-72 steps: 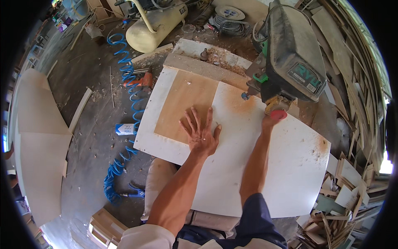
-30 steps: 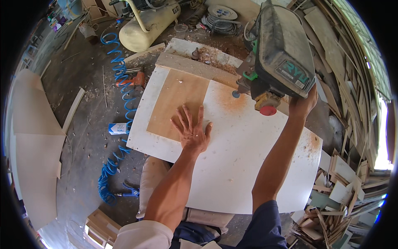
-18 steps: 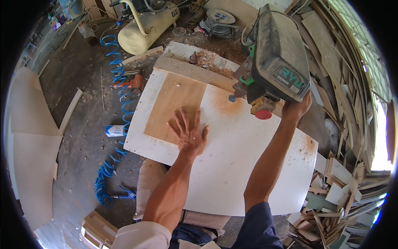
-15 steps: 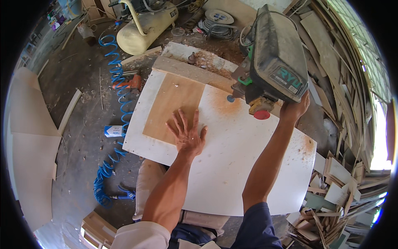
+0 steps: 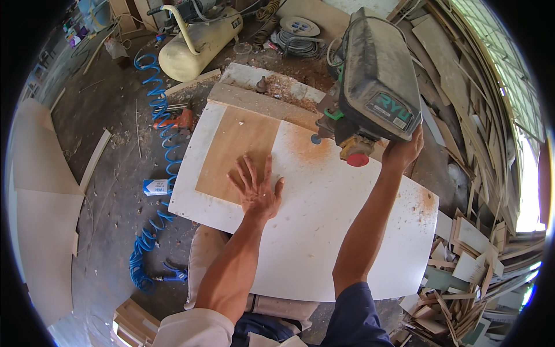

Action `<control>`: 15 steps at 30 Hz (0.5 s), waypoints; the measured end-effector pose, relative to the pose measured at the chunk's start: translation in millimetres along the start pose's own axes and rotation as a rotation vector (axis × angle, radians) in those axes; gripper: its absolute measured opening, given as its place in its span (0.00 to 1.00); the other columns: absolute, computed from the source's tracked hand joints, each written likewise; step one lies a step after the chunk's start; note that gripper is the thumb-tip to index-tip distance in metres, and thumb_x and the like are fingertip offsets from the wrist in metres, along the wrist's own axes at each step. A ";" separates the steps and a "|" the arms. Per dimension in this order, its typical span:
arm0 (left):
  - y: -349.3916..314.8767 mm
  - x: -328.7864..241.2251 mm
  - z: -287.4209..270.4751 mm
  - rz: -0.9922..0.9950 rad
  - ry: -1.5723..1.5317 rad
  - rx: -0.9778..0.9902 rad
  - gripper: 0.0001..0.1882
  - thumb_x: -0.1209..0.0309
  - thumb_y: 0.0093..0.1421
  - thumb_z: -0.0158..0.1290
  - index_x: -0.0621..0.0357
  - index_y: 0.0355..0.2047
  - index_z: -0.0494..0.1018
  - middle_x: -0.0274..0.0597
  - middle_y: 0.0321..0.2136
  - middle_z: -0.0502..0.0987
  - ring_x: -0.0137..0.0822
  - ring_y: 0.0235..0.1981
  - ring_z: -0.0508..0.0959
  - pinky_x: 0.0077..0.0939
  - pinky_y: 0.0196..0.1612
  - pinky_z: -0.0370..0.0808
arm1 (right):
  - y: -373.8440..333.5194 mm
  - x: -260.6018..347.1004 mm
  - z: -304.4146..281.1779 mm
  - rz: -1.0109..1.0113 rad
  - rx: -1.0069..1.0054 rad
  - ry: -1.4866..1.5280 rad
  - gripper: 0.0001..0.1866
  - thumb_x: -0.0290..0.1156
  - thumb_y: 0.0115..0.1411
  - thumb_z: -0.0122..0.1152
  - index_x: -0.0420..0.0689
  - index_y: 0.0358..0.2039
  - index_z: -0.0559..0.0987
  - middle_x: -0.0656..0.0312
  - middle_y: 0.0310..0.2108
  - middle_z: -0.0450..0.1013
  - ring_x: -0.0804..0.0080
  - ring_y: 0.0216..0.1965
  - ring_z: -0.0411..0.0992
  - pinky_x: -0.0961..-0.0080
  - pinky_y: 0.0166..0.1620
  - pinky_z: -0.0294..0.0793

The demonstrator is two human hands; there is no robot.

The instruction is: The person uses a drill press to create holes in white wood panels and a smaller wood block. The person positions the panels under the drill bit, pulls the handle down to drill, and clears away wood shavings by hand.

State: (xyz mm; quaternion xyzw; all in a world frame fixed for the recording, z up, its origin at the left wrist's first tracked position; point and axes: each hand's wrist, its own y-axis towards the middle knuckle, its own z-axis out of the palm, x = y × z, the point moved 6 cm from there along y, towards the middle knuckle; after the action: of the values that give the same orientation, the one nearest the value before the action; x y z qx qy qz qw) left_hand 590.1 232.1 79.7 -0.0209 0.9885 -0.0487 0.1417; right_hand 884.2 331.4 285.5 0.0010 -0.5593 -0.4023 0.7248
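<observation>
A green-and-black drill press (image 5: 378, 75), its housing dusty, stands over a white board (image 5: 329, 231) used as a work surface. On the board's left part lies a thin brown rectangular wood panel (image 5: 237, 141), its far edge by a wooden strip (image 5: 260, 107). My left hand (image 5: 259, 194) rests flat on the panel's near right corner, fingers spread, palm partly on the white board. My right hand (image 5: 403, 153) is raised at the drill press head's right side, fingers curled; the machine hides what they hold. A red round button (image 5: 357, 159) faces me. Orange sawdust lies beneath the drill.
A blue coiled air hose (image 5: 159, 95) runs down the left to a blow gun (image 5: 174, 274). An orange power tool (image 5: 180, 121) and a blue-white box (image 5: 155, 187) lie on the floor. Behind are a cream air compressor (image 5: 199, 49) and cable reel (image 5: 299, 34). Wood offcuts (image 5: 462, 266) pile at right.
</observation>
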 end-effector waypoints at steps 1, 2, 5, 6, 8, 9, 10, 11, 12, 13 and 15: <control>0.0 -0.1 0.0 0.000 0.003 0.000 0.38 0.41 0.71 0.34 0.37 0.76 0.41 0.62 0.75 0.31 0.65 0.74 0.30 0.75 0.69 0.26 | -0.3 0.5 0.0 -0.008 0.001 -0.008 0.19 0.42 0.75 0.50 0.39 0.39 0.81 0.65 0.34 0.78 0.83 0.33 0.73 0.80 0.40 0.72; 0.2 -0.1 -0.2 -0.001 0.004 0.004 0.38 0.41 0.71 0.33 0.37 0.76 0.40 0.62 0.75 0.31 0.65 0.75 0.30 0.75 0.69 0.27 | -0.2 0.2 -0.3 -0.002 -0.003 -0.008 0.19 0.42 0.75 0.50 0.39 0.39 0.81 0.65 0.33 0.78 0.83 0.33 0.73 0.80 0.40 0.72; 0.6 -1.0 -1.3 -0.003 0.010 0.014 0.38 0.41 0.71 0.33 0.37 0.76 0.40 0.62 0.75 0.31 0.65 0.75 0.31 0.75 0.69 0.27 | -0.1 -0.6 -2.0 0.014 -0.009 -0.009 0.19 0.42 0.75 0.49 0.40 0.38 0.81 0.65 0.33 0.78 0.83 0.33 0.72 0.81 0.40 0.71; 0.8 -1.6 -1.8 -0.004 0.013 0.017 0.38 0.41 0.71 0.33 0.37 0.76 0.40 0.61 0.75 0.31 0.65 0.75 0.31 0.75 0.69 0.27 | -0.1 -0.7 -2.4 0.017 -0.004 -0.008 0.19 0.42 0.75 0.49 0.40 0.38 0.81 0.66 0.33 0.78 0.84 0.33 0.72 0.81 0.40 0.71; 0.7 -1.3 -1.0 -0.007 0.020 0.021 0.38 0.41 0.71 0.33 0.36 0.76 0.39 0.61 0.75 0.31 0.65 0.75 0.31 0.75 0.69 0.28 | -1.0 -0.8 -2.6 0.017 -0.007 -0.016 0.19 0.42 0.76 0.49 0.40 0.38 0.81 0.66 0.33 0.77 0.84 0.33 0.72 0.81 0.40 0.71; 0.5 -0.6 0.4 -0.008 0.023 0.021 0.38 0.40 0.71 0.33 0.36 0.76 0.39 0.61 0.75 0.31 0.65 0.75 0.31 0.75 0.69 0.28 | -1.9 -1.2 -2.6 0.014 -0.014 -0.024 0.19 0.42 0.76 0.48 0.40 0.38 0.81 0.66 0.32 0.77 0.84 0.33 0.72 0.81 0.40 0.71; 0.7 -0.1 0.4 -0.010 0.027 0.020 0.38 0.40 0.71 0.33 0.36 0.76 0.39 0.61 0.75 0.31 0.65 0.75 0.31 0.75 0.69 0.28 | -2.3 -0.8 -1.3 0.011 -0.020 -0.030 0.20 0.42 0.76 0.48 0.40 0.38 0.81 0.66 0.32 0.77 0.84 0.33 0.72 0.81 0.40 0.71; 0.7 0.0 0.0 -0.011 0.023 0.018 0.38 0.40 0.71 0.32 0.36 0.76 0.39 0.61 0.75 0.31 0.65 0.75 0.31 0.75 0.69 0.28 | -2.7 0.2 -0.4 0.011 -0.022 -0.041 0.20 0.42 0.76 0.48 0.40 0.38 0.81 0.67 0.32 0.77 0.84 0.32 0.71 0.81 0.40 0.71; 0.7 0.0 -0.6 -0.011 0.019 0.015 0.38 0.40 0.71 0.32 0.36 0.76 0.39 0.61 0.75 0.31 0.65 0.75 0.31 0.75 0.69 0.28 | -3.5 1.6 0.0 0.011 -0.024 -0.051 0.20 0.42 0.76 0.47 0.40 0.38 0.81 0.67 0.32 0.77 0.84 0.32 0.71 0.81 0.40 0.71; 0.7 -0.1 -1.1 -0.011 0.015 0.013 0.38 0.40 0.71 0.32 0.36 0.76 0.39 0.61 0.75 0.31 0.65 0.75 0.31 0.75 0.69 0.28 | -4.0 2.8 0.1 0.011 -0.027 -0.062 0.20 0.42 0.76 0.47 0.40 0.38 0.81 0.67 0.33 0.77 0.84 0.32 0.71 0.81 0.40 0.71; 0.5 -0.8 -2.1 -0.010 0.017 0.015 0.38 0.40 0.71 0.32 0.36 0.76 0.39 0.61 0.75 0.31 0.65 0.75 0.31 0.75 0.69 0.28 | -3.4 2.6 -0.1 0.008 -0.024 -0.053 0.20 0.42 0.76 0.47 0.40 0.38 0.81 0.67 0.33 0.77 0.84 0.33 0.71 0.81 0.40 0.71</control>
State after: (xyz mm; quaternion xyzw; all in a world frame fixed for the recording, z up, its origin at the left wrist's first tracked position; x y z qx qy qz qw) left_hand 590.4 232.9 81.8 -0.0242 0.9892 -0.0570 0.1331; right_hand 882.4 327.6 286.0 -0.0205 -0.5734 -0.4057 0.7115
